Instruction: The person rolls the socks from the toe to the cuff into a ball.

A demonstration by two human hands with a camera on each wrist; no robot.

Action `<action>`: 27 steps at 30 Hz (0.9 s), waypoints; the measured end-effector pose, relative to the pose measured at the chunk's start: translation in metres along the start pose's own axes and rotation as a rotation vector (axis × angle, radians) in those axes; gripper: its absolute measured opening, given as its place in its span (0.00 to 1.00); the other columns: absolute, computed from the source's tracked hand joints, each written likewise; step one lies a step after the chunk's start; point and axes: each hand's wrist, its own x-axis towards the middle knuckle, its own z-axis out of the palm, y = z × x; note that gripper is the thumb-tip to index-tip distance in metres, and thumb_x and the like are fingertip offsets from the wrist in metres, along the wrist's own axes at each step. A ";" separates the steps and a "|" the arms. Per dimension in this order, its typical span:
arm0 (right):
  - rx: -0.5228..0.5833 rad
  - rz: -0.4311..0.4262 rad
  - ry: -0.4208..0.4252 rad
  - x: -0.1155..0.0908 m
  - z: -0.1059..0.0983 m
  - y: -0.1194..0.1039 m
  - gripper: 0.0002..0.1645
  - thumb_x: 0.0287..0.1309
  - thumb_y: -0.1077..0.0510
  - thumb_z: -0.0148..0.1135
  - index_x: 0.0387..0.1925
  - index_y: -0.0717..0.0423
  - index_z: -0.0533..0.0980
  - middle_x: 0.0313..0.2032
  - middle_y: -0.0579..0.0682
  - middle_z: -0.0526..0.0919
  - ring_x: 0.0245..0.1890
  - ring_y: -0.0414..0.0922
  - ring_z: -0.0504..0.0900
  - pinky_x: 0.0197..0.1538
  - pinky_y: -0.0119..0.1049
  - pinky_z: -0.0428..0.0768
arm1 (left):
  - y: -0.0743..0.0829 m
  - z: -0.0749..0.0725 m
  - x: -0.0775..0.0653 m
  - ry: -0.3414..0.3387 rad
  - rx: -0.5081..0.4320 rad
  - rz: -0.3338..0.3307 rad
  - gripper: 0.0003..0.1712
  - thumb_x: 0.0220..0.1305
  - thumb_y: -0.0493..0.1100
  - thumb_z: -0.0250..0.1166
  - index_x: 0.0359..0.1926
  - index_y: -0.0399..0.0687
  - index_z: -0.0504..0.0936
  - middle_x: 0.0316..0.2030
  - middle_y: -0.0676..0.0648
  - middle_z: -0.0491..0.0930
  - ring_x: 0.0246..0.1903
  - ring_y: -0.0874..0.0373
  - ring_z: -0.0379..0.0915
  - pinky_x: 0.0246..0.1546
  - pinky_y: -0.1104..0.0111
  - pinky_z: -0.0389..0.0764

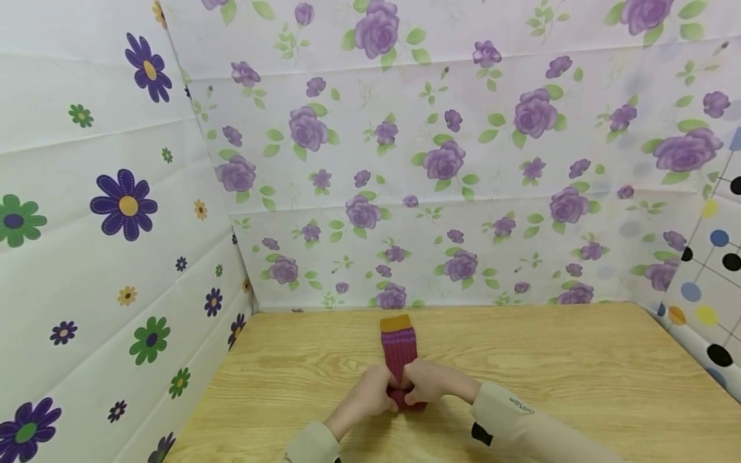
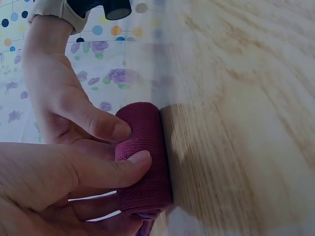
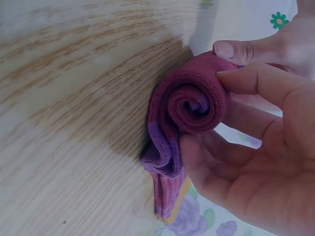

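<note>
A maroon ribbed sock (image 1: 399, 350) with purple stripes and a mustard-yellow end lies on the table, its near part rolled into a thick coil. The spiral of the coiled sock (image 3: 192, 105) shows end-on in the right wrist view. My left hand (image 1: 374, 390) grips the roll from the left, its thumb lying on the near face. From the right, my right hand (image 1: 426, 381) holds the same roll, thumb on the near face and fingers on the far side. Beyond the hands the unrolled sock stretches flat toward the back wall.
The wood-grain table (image 1: 521, 360) spreads out around both hands. A purple-flowered sheet (image 1: 440, 161) hangs behind it, a daisy-printed sheet (image 1: 75, 270) at the left and a dotted sheet (image 1: 706, 289) at the right.
</note>
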 end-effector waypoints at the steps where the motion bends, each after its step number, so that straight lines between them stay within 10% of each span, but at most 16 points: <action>1: 0.009 0.006 -0.002 0.000 0.000 0.000 0.19 0.52 0.64 0.66 0.12 0.52 0.70 0.12 0.36 0.61 0.14 0.31 0.56 0.20 0.24 0.55 | 0.001 0.000 0.000 0.000 0.004 -0.001 0.12 0.38 0.29 0.77 0.28 0.41 0.88 0.25 0.51 0.86 0.27 0.70 0.71 0.29 0.77 0.73; 7: 0.050 0.045 -0.022 0.001 -0.001 0.005 0.18 0.53 0.63 0.65 0.13 0.51 0.70 0.12 0.37 0.61 0.15 0.32 0.56 0.21 0.26 0.54 | 0.003 -0.002 0.002 -0.020 0.082 0.014 0.06 0.43 0.31 0.76 0.25 0.42 0.87 0.20 0.53 0.83 0.22 0.72 0.61 0.24 0.78 0.67; 14: 0.031 0.071 0.007 0.001 -0.001 0.008 0.12 0.51 0.62 0.67 0.18 0.52 0.74 0.15 0.38 0.62 0.18 0.34 0.57 0.23 0.28 0.55 | 0.002 -0.009 0.008 -0.129 0.160 0.077 0.15 0.54 0.29 0.68 0.16 0.41 0.76 0.13 0.59 0.57 0.17 0.68 0.49 0.19 0.78 0.54; 27: 0.088 0.026 0.134 -0.002 0.002 0.007 0.11 0.48 0.65 0.69 0.25 0.56 0.72 0.20 0.40 0.64 0.21 0.35 0.61 0.25 0.28 0.59 | 0.000 -0.014 0.017 -0.240 0.099 0.064 0.23 0.59 0.25 0.60 0.16 0.47 0.61 0.14 0.56 0.49 0.16 0.66 0.46 0.20 0.76 0.52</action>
